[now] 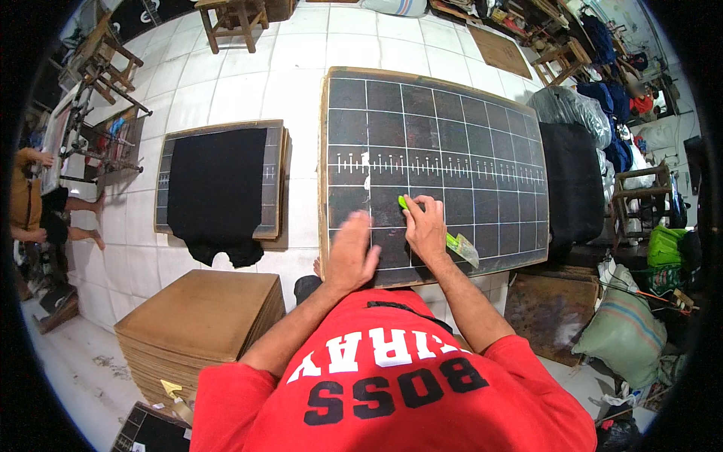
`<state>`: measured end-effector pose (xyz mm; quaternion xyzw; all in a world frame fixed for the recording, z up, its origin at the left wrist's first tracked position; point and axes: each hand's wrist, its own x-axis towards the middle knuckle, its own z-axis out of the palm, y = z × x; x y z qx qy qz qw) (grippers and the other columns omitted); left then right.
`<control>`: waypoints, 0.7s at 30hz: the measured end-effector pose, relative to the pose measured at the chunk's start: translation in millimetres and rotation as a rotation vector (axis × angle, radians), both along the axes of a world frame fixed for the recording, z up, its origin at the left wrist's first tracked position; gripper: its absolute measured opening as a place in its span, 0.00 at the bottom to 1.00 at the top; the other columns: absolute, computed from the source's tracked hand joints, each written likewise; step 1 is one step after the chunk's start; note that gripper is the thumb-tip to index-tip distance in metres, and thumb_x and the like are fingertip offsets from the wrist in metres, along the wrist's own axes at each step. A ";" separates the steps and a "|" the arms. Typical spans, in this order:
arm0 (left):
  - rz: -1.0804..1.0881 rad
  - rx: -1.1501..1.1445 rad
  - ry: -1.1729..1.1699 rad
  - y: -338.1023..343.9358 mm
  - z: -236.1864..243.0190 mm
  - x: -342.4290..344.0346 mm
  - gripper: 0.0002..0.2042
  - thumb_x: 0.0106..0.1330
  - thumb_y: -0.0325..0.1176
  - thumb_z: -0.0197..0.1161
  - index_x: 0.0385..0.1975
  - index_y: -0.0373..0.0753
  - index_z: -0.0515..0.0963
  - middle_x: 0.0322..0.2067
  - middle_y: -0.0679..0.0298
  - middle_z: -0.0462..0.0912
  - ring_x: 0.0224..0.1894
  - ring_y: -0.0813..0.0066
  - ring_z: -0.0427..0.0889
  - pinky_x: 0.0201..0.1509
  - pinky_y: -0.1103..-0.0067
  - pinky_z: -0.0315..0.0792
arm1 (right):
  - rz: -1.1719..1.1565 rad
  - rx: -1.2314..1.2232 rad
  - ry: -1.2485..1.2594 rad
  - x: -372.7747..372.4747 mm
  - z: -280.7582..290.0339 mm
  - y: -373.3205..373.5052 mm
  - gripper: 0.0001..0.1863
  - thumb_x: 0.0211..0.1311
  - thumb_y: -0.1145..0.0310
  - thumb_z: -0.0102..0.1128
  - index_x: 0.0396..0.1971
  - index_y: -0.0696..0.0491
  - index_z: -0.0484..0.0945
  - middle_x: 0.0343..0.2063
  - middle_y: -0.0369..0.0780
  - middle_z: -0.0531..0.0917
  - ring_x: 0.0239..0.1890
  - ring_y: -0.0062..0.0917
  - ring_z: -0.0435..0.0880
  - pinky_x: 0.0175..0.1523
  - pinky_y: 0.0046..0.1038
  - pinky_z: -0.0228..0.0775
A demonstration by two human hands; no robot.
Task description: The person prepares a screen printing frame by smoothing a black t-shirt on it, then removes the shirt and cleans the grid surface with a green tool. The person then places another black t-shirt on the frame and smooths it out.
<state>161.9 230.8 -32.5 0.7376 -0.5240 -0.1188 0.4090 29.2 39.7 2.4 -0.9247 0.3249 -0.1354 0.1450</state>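
Note:
A large black board (452,151) with a white grid and a ruler line lies on the tiled floor in front of me. My right hand (425,226) grips a bright green scraper-like tool (452,239) and presses it against the board's near part. Its green tip shows above my fingers, and a clear flap sticks out to the right. My left hand (352,252) rests flat with fingers together on the board's near left area, just beside the right hand. My red shirt fills the lower middle of the view.
A second gridded board (273,177) with a black garment (218,192) on it lies to the left. A stack of brown boards (199,320) sits at lower left. Black fabric (572,184), sacks and wooden stools crowd the right. A person sits at far left.

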 end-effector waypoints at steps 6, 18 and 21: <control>-0.398 0.246 -0.359 -42.0 2.4 72.4 0.42 0.73 0.58 0.62 0.78 0.33 0.64 0.78 0.43 0.63 0.81 0.46 0.60 0.86 0.53 0.50 | 0.085 -0.100 -0.027 -37.9 -25.9 -26.1 0.28 0.67 0.70 0.69 0.68 0.44 0.80 0.56 0.40 0.81 0.56 0.40 0.79 0.55 0.42 0.79; -0.681 0.264 -0.337 -39.4 17.7 14.4 0.33 0.75 0.44 0.64 0.77 0.40 0.66 0.79 0.54 0.66 0.82 0.55 0.61 0.85 0.53 0.51 | 0.044 -0.052 -0.115 -47.2 -42.4 -29.0 0.32 0.65 0.68 0.69 0.71 0.40 0.78 0.57 0.34 0.81 0.57 0.35 0.79 0.57 0.39 0.79; -0.343 0.457 -0.403 -49.0 18.2 58.0 0.31 0.77 0.45 0.61 0.78 0.45 0.67 0.80 0.59 0.65 0.83 0.56 0.58 0.85 0.52 0.51 | 0.050 -0.043 -0.130 -48.0 -41.4 -29.8 0.33 0.64 0.68 0.70 0.71 0.40 0.78 0.57 0.34 0.80 0.57 0.34 0.79 0.58 0.39 0.79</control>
